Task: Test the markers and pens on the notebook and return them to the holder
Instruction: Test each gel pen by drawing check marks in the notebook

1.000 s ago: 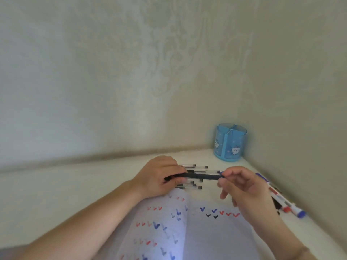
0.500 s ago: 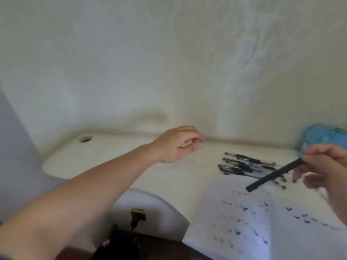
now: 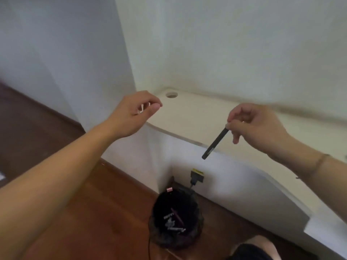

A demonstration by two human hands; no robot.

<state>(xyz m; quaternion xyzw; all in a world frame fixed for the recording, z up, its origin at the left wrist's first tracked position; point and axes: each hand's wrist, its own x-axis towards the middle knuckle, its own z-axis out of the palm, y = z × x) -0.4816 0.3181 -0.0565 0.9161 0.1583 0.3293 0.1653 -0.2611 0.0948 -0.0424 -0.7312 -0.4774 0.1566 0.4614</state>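
Note:
My right hand pinches the top end of a black pen, which hangs slanted down to the left past the desk's front edge. My left hand hovers over the desk's left corner with thumb and fingertips curled together; I see nothing between them. The notebook, the holder and the other pens are out of view.
The white desk has a round cable hole near its left corner. Below it on the wooden floor stands a black waste bin with several discarded items inside. A plug sits in a wall socket above the bin.
My view has swung left, away from the notebook and holder. My hands separated; the right hand carried the black pen left over the desk edge, and the left hand moved towards the desk corner.

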